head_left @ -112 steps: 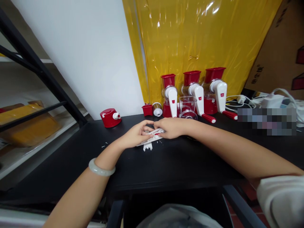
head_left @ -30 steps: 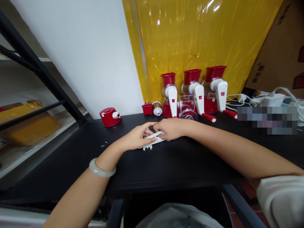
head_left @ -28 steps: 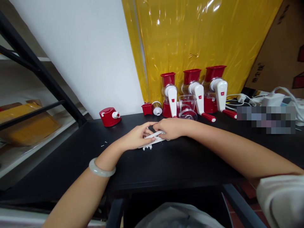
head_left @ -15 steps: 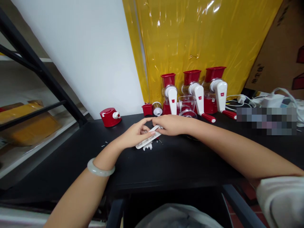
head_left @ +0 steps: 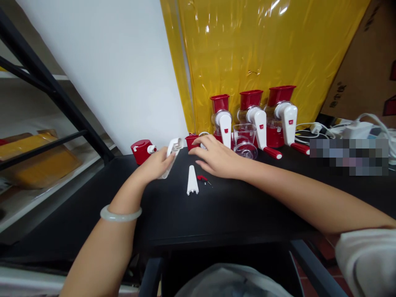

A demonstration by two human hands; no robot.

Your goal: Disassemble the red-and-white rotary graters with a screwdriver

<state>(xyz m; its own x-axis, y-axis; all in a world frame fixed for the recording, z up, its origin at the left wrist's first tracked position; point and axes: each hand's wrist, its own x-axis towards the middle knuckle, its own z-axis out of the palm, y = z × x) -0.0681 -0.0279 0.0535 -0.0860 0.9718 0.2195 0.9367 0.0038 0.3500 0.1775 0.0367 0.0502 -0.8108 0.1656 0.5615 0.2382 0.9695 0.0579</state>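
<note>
My left hand (head_left: 158, 164) is closed round a white plastic crank arm shell (head_left: 175, 147), its hollow inner side partly showing. With fingers apart and nothing in them, my right hand (head_left: 213, 159) hovers above the black table, in front of a metal grater drum mostly hidden behind it. Below and left of that hand lies a flat white tapered cover (head_left: 192, 181). Beside the cover is a small red part (head_left: 202, 177) with a thin pin-like piece near it. A red base with a white knob (head_left: 142, 152) stands just behind my left hand.
Three red and white crank graters (head_left: 253, 117) line the back of the table (head_left: 235, 214). Clear plastic cups (head_left: 246, 142) stand before them, and a red hopper (head_left: 191, 141) is to their left. White cables and adapters (head_left: 355, 130) lie at the right.
My hands have come apart. The left one has carried the white shell left and tipped it upright; the right has let go and spread its fingers. The white cover is now uncovered on the table.
</note>
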